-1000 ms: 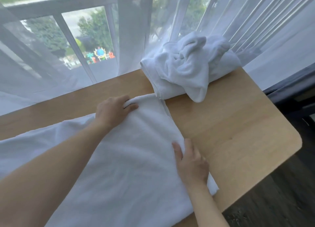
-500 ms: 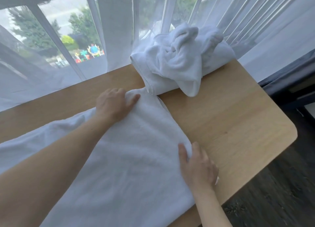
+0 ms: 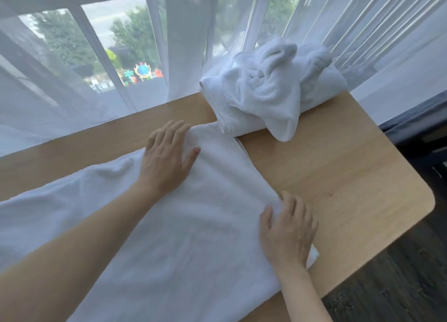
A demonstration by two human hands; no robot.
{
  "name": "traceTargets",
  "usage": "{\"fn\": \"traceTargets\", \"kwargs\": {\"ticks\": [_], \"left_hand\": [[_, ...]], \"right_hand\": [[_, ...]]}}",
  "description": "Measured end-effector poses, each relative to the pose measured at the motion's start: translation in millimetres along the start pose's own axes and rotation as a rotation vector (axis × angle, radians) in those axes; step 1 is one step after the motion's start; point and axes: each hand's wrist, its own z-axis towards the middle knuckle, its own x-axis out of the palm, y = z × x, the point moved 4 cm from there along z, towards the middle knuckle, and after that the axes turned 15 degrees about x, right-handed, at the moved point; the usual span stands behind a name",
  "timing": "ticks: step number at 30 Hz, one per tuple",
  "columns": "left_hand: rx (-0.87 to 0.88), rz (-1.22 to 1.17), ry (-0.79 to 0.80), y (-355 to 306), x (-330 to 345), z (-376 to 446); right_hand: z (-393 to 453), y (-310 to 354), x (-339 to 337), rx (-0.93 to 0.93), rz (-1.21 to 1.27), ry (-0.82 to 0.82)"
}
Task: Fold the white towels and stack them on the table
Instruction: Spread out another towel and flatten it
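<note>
Two crumpled towels (image 3: 271,89) are sitting on the table (image 3: 338,171) beyond the spread towel (image 3: 193,213); the left hand (image 3: 167,162) is pressing flat-fingered on it, the right hand (image 3: 287,232) pinching its edge.

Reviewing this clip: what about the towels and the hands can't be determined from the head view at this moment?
- Spread towel: its left and near ends run off the frame edges, so its full size and fold count are unknown.
- Right hand: its fingertips curl at the towel's edge; the fingers themselves hide whether they pinch it.
- Left hand: covers the towel beneath it.
- Towel pile: the crumpled top towel hides how many lie beneath.
</note>
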Motion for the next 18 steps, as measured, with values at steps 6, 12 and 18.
{"fn": "traceTargets", "kwargs": {"ticks": [6,12,18], "left_hand": [[0.013,0.082,0.223,-13,-6,-130],[-0.064,0.175,0.221,6,-41,-214],[-0.213,0.253,0.262,46,-77,-323]], "right_hand": [[-54,81,30,-0.450,0.036,0.261],[-60,95,45,-0.217,-0.101,0.328],[-188,182,42,-0.567,0.092,0.343]]}}
